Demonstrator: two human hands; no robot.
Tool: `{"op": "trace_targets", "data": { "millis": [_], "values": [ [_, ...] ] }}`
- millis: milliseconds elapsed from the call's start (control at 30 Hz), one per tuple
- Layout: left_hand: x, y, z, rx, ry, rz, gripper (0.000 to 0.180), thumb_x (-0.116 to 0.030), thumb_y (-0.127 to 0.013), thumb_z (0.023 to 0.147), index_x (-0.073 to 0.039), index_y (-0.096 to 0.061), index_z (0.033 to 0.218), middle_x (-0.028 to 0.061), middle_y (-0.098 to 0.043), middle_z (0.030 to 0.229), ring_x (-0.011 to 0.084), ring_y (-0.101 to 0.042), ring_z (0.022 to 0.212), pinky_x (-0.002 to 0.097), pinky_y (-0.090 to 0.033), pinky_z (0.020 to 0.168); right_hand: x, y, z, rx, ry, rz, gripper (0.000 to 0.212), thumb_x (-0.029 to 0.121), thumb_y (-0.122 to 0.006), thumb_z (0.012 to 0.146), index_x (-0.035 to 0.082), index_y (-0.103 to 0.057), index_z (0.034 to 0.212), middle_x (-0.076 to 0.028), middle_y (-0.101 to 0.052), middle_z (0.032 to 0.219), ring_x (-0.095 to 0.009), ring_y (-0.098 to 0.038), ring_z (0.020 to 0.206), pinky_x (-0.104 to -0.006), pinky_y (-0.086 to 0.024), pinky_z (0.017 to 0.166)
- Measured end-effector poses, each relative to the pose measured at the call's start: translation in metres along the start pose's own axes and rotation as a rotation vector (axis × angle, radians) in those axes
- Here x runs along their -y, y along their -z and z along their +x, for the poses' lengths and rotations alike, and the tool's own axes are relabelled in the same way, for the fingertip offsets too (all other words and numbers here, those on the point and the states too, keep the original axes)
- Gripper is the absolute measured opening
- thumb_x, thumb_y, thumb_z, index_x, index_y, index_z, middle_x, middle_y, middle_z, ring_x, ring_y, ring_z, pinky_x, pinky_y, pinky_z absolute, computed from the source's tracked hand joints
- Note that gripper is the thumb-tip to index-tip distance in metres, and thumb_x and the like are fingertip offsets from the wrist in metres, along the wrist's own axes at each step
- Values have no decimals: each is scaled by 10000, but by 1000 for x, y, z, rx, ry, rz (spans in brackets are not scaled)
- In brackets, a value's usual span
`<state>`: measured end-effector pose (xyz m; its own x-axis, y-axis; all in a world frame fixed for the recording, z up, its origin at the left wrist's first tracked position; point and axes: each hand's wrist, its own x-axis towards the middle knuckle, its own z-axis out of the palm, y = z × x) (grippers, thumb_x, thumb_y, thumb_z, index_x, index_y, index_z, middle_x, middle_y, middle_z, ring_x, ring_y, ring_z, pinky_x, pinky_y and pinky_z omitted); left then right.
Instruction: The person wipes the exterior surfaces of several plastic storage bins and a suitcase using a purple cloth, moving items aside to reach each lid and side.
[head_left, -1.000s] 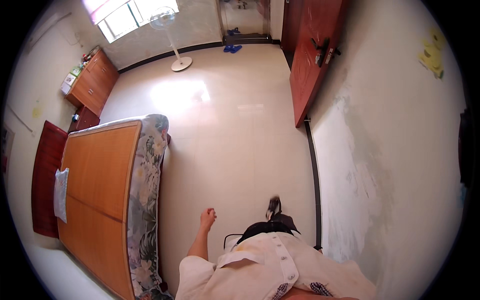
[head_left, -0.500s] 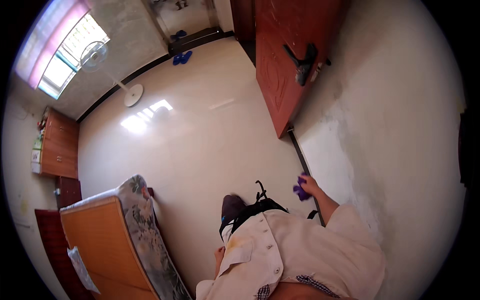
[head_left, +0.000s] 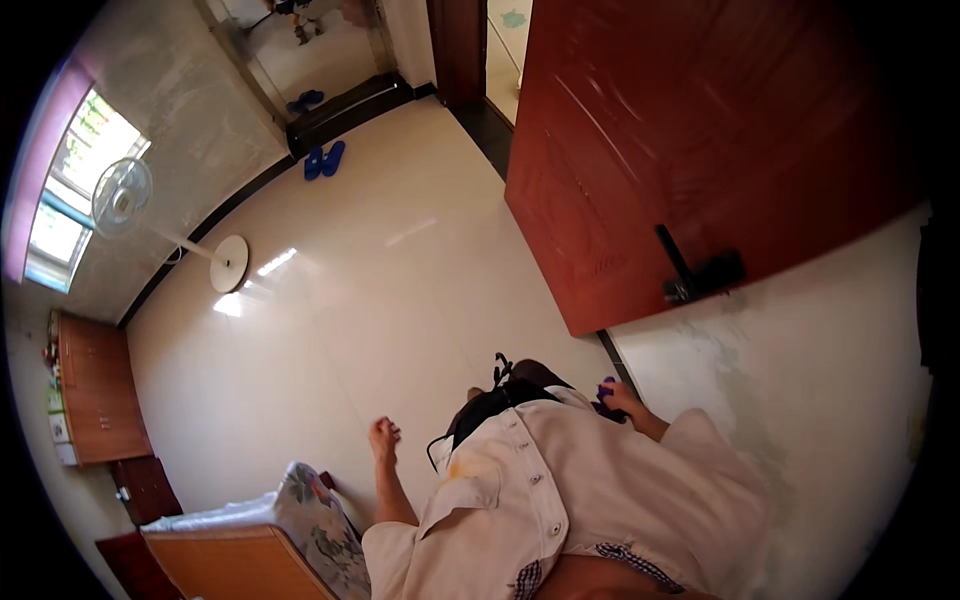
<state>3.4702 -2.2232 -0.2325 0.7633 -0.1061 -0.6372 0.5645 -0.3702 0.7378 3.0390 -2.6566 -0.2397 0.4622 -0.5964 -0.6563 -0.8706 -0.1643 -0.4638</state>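
Observation:
Low at my right side, close to the wall, my right hand (head_left: 625, 402) grips a crumpled purple cloth (head_left: 605, 400). Only part of the cloth shows beside my fingers. My left hand (head_left: 383, 440) is held out over the pale floor with its fingers curled in; whether anything small is inside them I cannot make out. Ahead to the right stands a red-brown door (head_left: 660, 170) with a black lever handle (head_left: 690, 270), swung inward toward the wall. Neither hand touches it. A black bag or strap (head_left: 495, 408) sits at my waist.
A doorway (head_left: 505, 60) opens beyond the door. Blue slippers (head_left: 323, 160) lie by the far wall, near a mirror-like panel (head_left: 315, 50). A standing fan (head_left: 230, 264) is at the left, under a window. Further left are a wooden cabinet (head_left: 100, 390) and a bed with a floral mattress (head_left: 318, 510).
I have moved forward; the door looms larger and the bed slips lower. My left hand has swung up and forward. The right hand, still holding the purple cloth, is drawn lower, nearer my body.

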Motion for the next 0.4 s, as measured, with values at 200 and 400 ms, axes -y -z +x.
{"op": "trace_targets", "data": {
  "millis": [200,400],
  "values": [
    [-215,-63,137,58,-231,24,325,-229,-534,970,-17,-535,1216,89,-628,981,175,-636,789,290,-514,649,24,-14,100,104,-83,-202,292,191,-672,803,73,-687,1070,-193,-660,1044,-335,-638,984,-402,-510,854],
    [-212,-101,233,108,-40,171,181,-193,-574,950,-46,-594,1054,48,-623,815,156,-619,617,281,-489,478,170,20,235,-128,-116,130,381,142,-673,781,82,-660,1157,-195,-575,1182,-323,-598,1052,-407,-498,866]
  ]
}}
